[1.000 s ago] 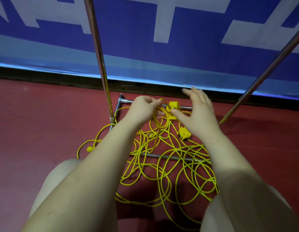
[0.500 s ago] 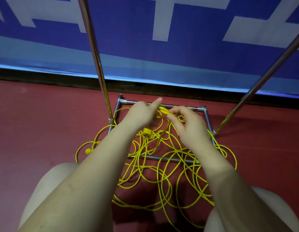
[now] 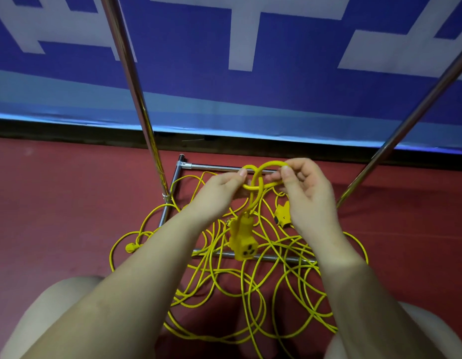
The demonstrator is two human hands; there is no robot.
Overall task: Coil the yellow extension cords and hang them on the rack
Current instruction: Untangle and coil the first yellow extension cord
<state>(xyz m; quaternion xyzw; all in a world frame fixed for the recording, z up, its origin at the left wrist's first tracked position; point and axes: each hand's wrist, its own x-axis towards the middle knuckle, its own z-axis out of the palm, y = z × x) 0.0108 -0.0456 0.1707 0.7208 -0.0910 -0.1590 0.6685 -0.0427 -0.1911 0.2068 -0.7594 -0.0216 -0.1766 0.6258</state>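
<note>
Dropped lower since a moment ago: yellow socket end [image 3: 242, 238], dangling between the wrists. Left hand [image 3: 219, 195] and right hand [image 3: 306, 193] each pinching a small loop of cord [image 3: 261, 174], fingers curled. Rest of the yellow extension cords [image 3: 250, 288] tangled across the rack [image 3: 144, 120] base. Banner [image 3: 250, 81] lettering unreadable. Open red floor [image 3: 56, 203] leftward.

Bare forearms [image 3: 136, 286] — no sleeves; bare knees.

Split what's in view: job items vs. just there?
Job:
- left hand and right hand, pinching a cord loop
- hanging socket end
- tangled yellow cords
- rack frame

Just there:
- blue banner
- red floor
</note>
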